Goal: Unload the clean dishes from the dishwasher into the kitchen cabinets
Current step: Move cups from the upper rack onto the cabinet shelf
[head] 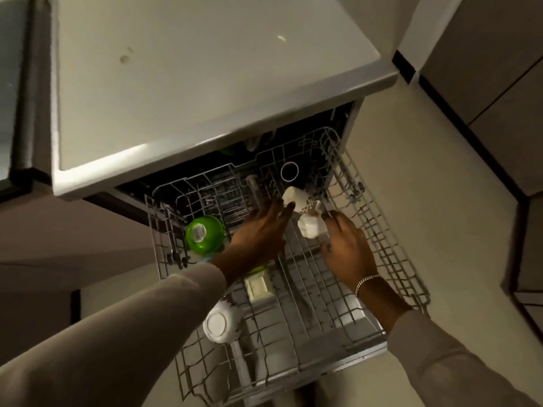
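The dishwasher's wire rack [390,254] is pulled out below the countertop. Two white mugs lie on their sides at the rack's far middle. My left hand [258,233] reaches forward, and its straight fingertips touch the farther white mug [295,196]. My right hand [348,251] curls its fingers and thumb round the nearer white mug [311,229]. A green bowl [204,235] sits upside down at the rack's left. Near the front left is an upturned white bowl [220,321]. A small white square container [258,287] lies between them.
The grey countertop [191,83] overhangs the back of the rack. A round dark opening [289,171] shows in the rack behind the mugs. Pale floor [426,186] lies to the right, with cabinet fronts [499,83] beyond it.
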